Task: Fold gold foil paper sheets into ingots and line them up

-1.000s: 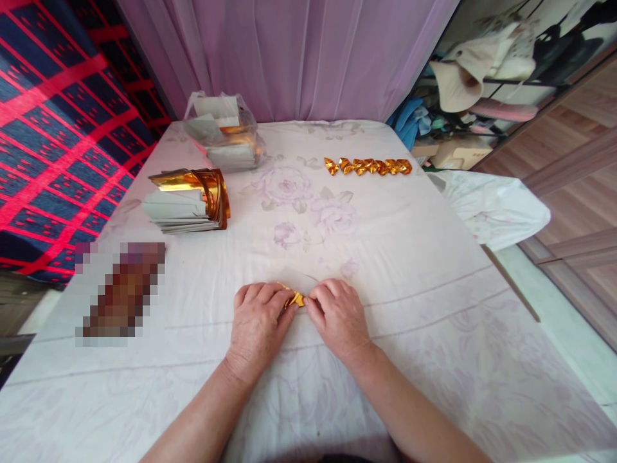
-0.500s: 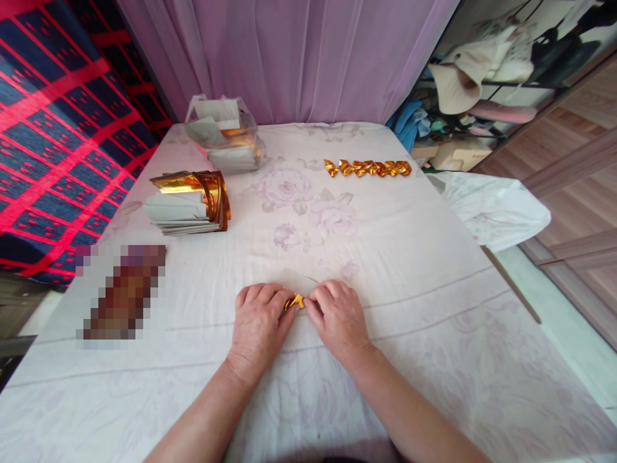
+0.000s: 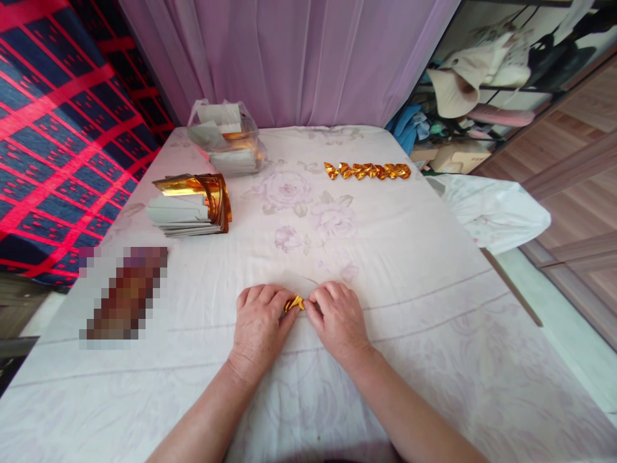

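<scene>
My left hand [image 3: 259,325] and my right hand [image 3: 340,319] rest side by side on the white flowered cloth [image 3: 414,302], fingers curled. Between their fingertips they pinch a small folded piece of gold foil paper [image 3: 294,303], mostly hidden by the fingers. A row of several finished gold folded pieces [image 3: 367,171] lies far ahead, right of centre. To the far left sits a stack of grey-backed gold foil sheets [image 3: 190,204], its top sheets curled over.
A clear plastic bag with more sheets [image 3: 225,137] stands at the back left. A pixelated object [image 3: 124,293] lies on the cloth at the left. Purple curtain behind; a red-and-blue blanket at left; a white bundle [image 3: 491,209] off the right edge.
Both hands stay in place on the gold piece, with only small finger movement. The view has tilted slightly.
</scene>
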